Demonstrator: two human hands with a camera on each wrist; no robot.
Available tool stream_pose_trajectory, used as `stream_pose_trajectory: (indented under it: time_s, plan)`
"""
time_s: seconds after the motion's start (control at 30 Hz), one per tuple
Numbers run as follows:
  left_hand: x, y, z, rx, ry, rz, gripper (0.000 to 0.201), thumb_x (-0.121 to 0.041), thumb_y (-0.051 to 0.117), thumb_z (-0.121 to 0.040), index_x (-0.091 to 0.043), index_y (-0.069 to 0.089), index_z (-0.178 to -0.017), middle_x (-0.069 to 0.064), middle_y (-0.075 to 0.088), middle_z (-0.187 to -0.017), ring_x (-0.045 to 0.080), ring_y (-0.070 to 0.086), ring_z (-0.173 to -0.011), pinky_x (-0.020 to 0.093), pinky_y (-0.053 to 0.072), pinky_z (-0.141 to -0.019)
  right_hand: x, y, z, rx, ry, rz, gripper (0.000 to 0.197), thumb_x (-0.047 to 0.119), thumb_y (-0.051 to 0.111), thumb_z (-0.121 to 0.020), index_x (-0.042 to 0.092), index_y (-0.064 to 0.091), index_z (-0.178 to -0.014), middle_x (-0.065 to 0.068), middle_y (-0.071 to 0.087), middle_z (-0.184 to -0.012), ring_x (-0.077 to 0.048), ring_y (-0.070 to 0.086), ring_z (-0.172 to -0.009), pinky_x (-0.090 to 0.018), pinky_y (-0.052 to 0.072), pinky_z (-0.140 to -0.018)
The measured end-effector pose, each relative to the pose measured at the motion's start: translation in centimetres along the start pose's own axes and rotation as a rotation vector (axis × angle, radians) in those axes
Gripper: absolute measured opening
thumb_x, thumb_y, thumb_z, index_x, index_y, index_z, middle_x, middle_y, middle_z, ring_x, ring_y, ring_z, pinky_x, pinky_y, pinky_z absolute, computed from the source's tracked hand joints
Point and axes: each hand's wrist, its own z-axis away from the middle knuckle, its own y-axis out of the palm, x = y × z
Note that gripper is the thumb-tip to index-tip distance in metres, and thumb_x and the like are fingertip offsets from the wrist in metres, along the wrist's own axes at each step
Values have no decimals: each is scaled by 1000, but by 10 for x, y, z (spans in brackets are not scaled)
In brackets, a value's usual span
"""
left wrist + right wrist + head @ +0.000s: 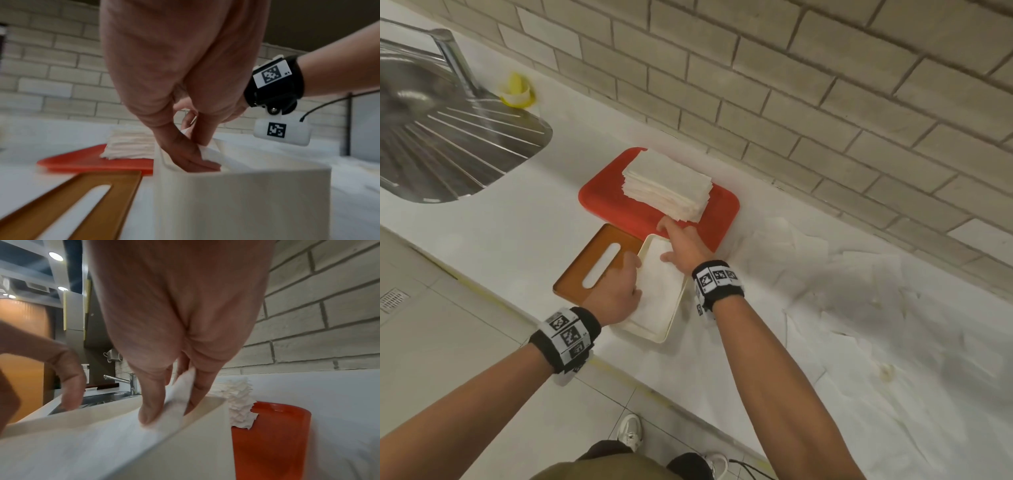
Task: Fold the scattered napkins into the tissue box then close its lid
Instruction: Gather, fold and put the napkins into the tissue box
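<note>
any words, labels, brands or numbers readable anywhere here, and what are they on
None: no word, brand or number can be read in any view.
Black-and-white square code markers, patterns not text, on the black left wristband.
The same kind of markers on the black right wristband and on the small white camera housing under it.
The cream rectangular tissue box, orange slotted lid and red plastic tray bear no print.

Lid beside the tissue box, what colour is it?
Amber-brown lid, with a white-looking slot; clearest in the head view.
</note>
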Motion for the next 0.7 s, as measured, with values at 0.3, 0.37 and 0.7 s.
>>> stream_pose_trajectory:
  time_s: [0.3,0.37,0.7]
  plan:
    - [-9,6,6,9,194,-852,89,-74,72,-84,-30,40,-154,10,29,-154,32,35,-138,45,42,-112,-80,-21,12,-504,263,-56,18,12,55,-101,13,59,-119,-10,67,-113,-30,64,-106,-42,54,-88]
    - [-5,7,3,54,193,-890,97,-78,74,-78,-30,40,-155,10,23,-158,34,30,-140,48,35,-116,-117,-23,14,-409,473,-75,31,27,58,-103,14,53,-131,-13,59,-131,-36,58,-124,-45,49,-99]
    - [-64,26,4,-177,382,-521,51,-56,73,-93,-26,65,-134,2,60,-136,27,51,-122,42,50,-97,-178,8,35,-70,456,-9,25,34,69,-94,48,68,-114,7,53,-125,-34,45,-130,-46,35,-105]
